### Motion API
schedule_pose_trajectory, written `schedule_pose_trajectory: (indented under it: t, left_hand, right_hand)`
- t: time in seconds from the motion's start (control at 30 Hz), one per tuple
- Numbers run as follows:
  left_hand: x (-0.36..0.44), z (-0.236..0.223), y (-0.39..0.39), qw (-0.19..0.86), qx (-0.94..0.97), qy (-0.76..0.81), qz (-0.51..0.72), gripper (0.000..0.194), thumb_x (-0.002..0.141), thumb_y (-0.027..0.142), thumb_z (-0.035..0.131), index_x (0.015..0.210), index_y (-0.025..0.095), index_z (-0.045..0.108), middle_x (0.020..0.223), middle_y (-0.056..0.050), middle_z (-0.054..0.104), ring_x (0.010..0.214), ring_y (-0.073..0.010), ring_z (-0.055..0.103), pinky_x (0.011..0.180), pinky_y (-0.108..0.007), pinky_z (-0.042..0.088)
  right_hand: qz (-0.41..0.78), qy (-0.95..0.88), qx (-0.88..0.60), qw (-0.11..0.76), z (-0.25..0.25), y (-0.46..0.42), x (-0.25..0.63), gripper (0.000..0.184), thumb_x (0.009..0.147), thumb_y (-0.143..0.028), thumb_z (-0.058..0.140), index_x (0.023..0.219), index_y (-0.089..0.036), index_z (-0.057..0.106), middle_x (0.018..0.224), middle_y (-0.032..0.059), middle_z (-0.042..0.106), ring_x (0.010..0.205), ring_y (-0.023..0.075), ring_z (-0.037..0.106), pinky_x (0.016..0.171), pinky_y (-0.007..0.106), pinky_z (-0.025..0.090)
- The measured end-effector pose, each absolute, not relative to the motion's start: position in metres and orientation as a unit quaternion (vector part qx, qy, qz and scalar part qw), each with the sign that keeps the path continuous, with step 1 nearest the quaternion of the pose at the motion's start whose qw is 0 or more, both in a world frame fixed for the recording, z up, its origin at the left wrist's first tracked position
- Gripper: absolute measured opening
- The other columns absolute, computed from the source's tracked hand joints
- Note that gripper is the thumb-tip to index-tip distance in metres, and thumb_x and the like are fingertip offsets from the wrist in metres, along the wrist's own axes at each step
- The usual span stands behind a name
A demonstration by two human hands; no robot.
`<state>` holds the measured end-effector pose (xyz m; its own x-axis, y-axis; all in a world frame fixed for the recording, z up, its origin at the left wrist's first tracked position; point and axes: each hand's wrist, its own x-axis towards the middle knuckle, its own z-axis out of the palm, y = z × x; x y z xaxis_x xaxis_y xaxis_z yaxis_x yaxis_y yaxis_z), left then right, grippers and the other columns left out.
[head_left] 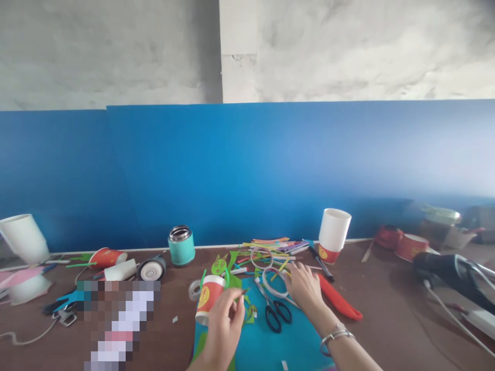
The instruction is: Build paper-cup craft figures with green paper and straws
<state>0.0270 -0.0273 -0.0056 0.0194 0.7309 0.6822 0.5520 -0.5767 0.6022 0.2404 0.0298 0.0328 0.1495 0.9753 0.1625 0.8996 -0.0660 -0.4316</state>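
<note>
My left hand [228, 319] has its fingers curled in a pinch, with a small dark tip showing at the forefinger that I cannot make out. Right beside it is a red and white paper cup [211, 293] with a yellow emblem and green strips on its sides. Behind the cup lies a green paper animal face [219, 265]. My right hand [303, 283] reaches forward, fingers stretched out, over white rings [273, 283] and close to a pile of colored sticks [276, 247]. Black-handled scissors [274, 315] rest between both hands on blue paper [263, 348].
A roll of clear tape [194, 290] is left of the cup. Farther back stand a teal thermos [181, 246] and stacked white cups [334, 229]. An orange-red balloon [344, 301] lies right of my right hand. A black tool with a cable [444, 273] sits far right.
</note>
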Motion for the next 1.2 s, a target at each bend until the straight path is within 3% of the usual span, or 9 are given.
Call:
schedule_pose_trajectory:
  t: [0.17, 0.27, 0.37, 0.5, 0.63, 0.73, 0.83, 1.03, 1.2]
  left_hand:
    - [0.015, -0.007, -0.024, -0.059, 0.787, 0.376, 0.485, 0.025, 0.092, 0.013, 0.04, 0.107, 0.019, 0.06, 0.103, -0.009, 0.067, 0.098, -0.0174, 0.064, 0.082, -0.025, 0.053]
    - [0.01, -0.009, -0.022, -0.138, 0.807, 0.373, 0.437, 0.027, 0.093, 0.014, 0.039, 0.11, 0.016, 0.06, 0.108, -0.013, 0.065, 0.099, -0.02, 0.064, 0.079, -0.027, 0.054]
    - [0.011, -0.008, -0.022, -0.154, 0.814, 0.381, 0.41, 0.029, 0.093, 0.013, 0.037, 0.111, 0.016, 0.059, 0.108, -0.013, 0.064, 0.097, -0.0202, 0.064, 0.078, -0.028, 0.054]
    - [0.013, 0.0, -0.022, -0.142, 0.794, 0.413, 0.423, 0.029, 0.09, 0.013, 0.04, 0.111, 0.021, 0.059, 0.108, -0.01, 0.063, 0.1, -0.0204, 0.061, 0.084, -0.032, 0.05]
    - [0.0, 0.009, -0.009, -0.112, 0.67, 0.577, 0.452, 0.039, 0.086, 0.026, 0.046, 0.124, 0.018, 0.049, 0.126, -0.014, 0.053, 0.119, -0.0304, 0.047, 0.097, -0.05, 0.038]
    - [-0.017, 0.009, 0.004, 0.026, 0.586, 0.719, 0.372, 0.067, 0.08, 0.043, 0.049, 0.136, 0.009, 0.035, 0.137, -0.02, 0.043, 0.127, -0.0388, 0.037, 0.097, -0.054, 0.036]
    - [-0.029, 0.005, 0.009, 0.163, 0.559, 0.764, 0.277, 0.083, 0.078, 0.046, 0.049, 0.143, 0.004, 0.021, 0.139, -0.023, 0.042, 0.124, -0.0438, 0.04, 0.093, -0.054, 0.038]
    - [-0.028, 0.006, -0.004, 0.103, 0.593, 0.764, 0.231, 0.079, 0.081, 0.038, 0.04, 0.145, 0.002, 0.011, 0.131, -0.021, 0.053, 0.118, -0.0437, 0.044, 0.089, -0.053, 0.037]
    - [-0.021, 0.007, -0.009, 0.062, 0.606, 0.766, 0.207, 0.077, 0.083, 0.04, 0.04, 0.145, 0.002, 0.013, 0.132, -0.024, 0.051, 0.113, -0.0409, 0.051, 0.088, -0.049, 0.039]
  right_hand:
    - [0.262, -0.693, -0.614, 0.271, 0.043, 0.017, 0.203, 0.042, 0.091, -0.039, 0.036, 0.072, -0.018, 0.066, 0.072, 0.0036, 0.069, 0.068, 0.0169, 0.062, 0.06, 0.024, 0.041]
    - [0.548, -0.584, -0.492, 0.342, 0.045, 0.005, 0.187, 0.027, 0.079, -0.041, 0.056, 0.073, -0.017, 0.066, 0.068, 0.0027, 0.066, 0.06, 0.0131, 0.057, 0.051, 0.021, 0.034]
    - [0.644, -0.499, -0.45, 0.366, 0.045, -0.001, 0.181, 0.015, 0.064, -0.03, 0.068, 0.069, -0.016, 0.066, 0.061, -0.0001, 0.062, 0.055, 0.0098, 0.05, 0.05, 0.021, 0.03]
    - [0.645, -0.485, -0.459, 0.372, 0.04, 0.003, 0.183, 0.014, 0.058, -0.026, 0.069, 0.063, -0.016, 0.06, 0.055, -0.0016, 0.059, 0.05, 0.0087, 0.048, 0.048, 0.021, 0.028]
    - [0.606, -0.484, -0.49, 0.398, 0.031, 0.011, 0.186, 0.016, 0.057, -0.026, 0.068, 0.062, -0.017, 0.056, 0.056, -0.0013, 0.06, 0.051, 0.0096, 0.049, 0.048, 0.021, 0.028]
    - [0.572, -0.491, -0.504, 0.422, 0.028, 0.016, 0.189, 0.014, 0.058, -0.025, 0.067, 0.062, -0.017, 0.057, 0.053, -0.0029, 0.057, 0.053, 0.0101, 0.049, 0.049, 0.021, 0.03]
    - [0.554, -0.5, -0.498, 0.441, 0.027, 0.018, 0.19, 0.015, 0.06, -0.027, 0.067, 0.063, -0.017, 0.057, 0.052, -0.0043, 0.055, 0.052, 0.0093, 0.047, 0.049, 0.021, 0.03]
    - [0.522, -0.511, -0.485, 0.481, 0.023, 0.021, 0.19, 0.017, 0.06, -0.029, 0.068, 0.063, -0.016, 0.058, 0.051, -0.0042, 0.054, 0.049, 0.0095, 0.046, 0.049, 0.022, 0.032]
    - [0.524, -0.503, -0.477, 0.494, 0.025, 0.022, 0.19, 0.032, 0.056, -0.029, 0.072, 0.085, -0.015, 0.066, 0.057, -0.0027, 0.059, 0.051, 0.0113, 0.049, 0.05, 0.023, 0.035]
